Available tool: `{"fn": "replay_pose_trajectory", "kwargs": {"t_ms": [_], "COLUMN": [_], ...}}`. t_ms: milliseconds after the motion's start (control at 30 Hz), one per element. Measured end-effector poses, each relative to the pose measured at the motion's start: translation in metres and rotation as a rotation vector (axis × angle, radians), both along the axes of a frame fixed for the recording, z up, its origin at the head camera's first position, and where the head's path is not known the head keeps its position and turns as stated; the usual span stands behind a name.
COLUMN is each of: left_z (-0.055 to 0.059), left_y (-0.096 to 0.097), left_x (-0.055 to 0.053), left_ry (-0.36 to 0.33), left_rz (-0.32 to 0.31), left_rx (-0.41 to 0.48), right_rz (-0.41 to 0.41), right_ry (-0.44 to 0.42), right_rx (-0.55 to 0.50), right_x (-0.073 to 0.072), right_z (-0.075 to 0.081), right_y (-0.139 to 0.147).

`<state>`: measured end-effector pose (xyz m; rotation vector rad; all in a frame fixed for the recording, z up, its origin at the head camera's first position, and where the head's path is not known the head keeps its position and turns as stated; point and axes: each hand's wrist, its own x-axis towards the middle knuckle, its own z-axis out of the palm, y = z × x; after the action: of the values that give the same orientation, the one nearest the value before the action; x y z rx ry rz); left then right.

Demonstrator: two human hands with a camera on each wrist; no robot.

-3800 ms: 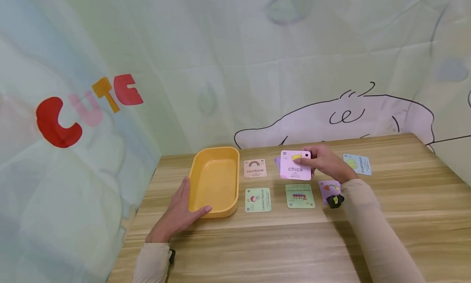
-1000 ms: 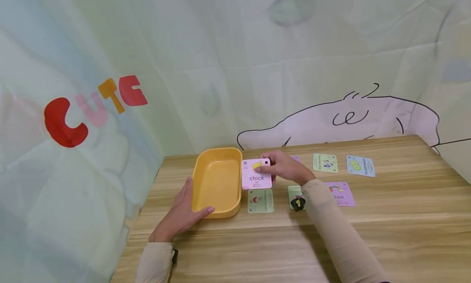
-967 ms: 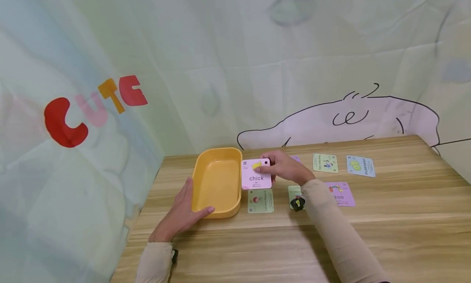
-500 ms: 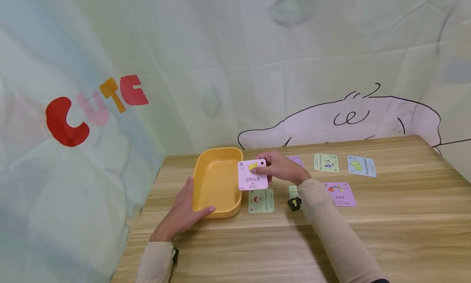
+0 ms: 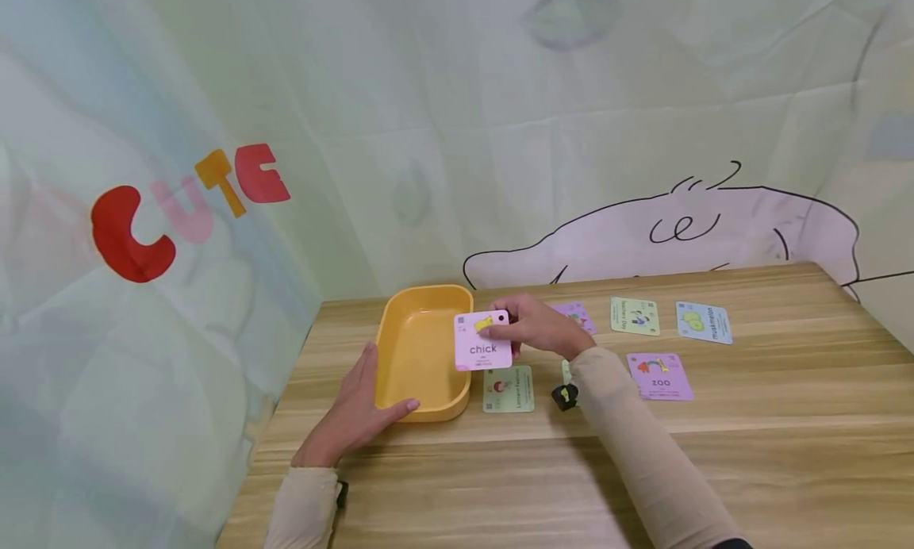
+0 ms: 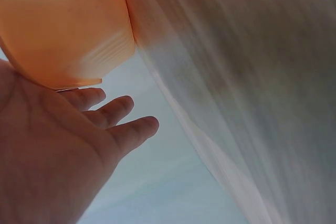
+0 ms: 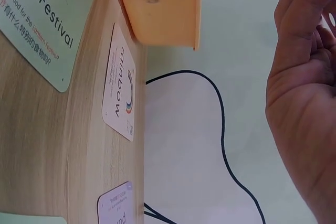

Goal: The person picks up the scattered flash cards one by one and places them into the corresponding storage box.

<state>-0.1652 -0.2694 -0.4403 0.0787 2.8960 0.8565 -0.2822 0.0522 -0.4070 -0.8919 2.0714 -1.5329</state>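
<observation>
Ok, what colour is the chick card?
The chick card is pale pinkish purple; the head view shows it best.

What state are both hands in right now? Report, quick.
Left hand: open, touching the tray, thumb at its rim.
Right hand: closed, pinching the chick card.

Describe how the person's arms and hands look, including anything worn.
The left hand and right hand are ungloved. Long, plain beige sleeves cover the forearms. A small black device shows at the left cuff; a second black device, bearing a yellowish mark, shows at the right.
</observation>
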Motion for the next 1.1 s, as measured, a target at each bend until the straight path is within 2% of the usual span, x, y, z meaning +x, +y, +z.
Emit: {"fn": "replay_pose_trajectory", "kwargs": {"t_ms": [433,1100], "left_z": [-0.001,-0.005], "left_y": [0.000,-0.001], "left_x": [0.000,-0.002], "left_ry": [0.008,0.020], "left_rz": [0.000,-0.009], "left_rx": [0.018,0.027], "right_rz": [0.005,0.017], "right_ry": [0.003,0.019], "right_rx": [0.008,0.005], "right_x": [-0.003,-0.001], "right_z": [-0.006,-0.006], "right_y": [-0.010,-0.023]}}
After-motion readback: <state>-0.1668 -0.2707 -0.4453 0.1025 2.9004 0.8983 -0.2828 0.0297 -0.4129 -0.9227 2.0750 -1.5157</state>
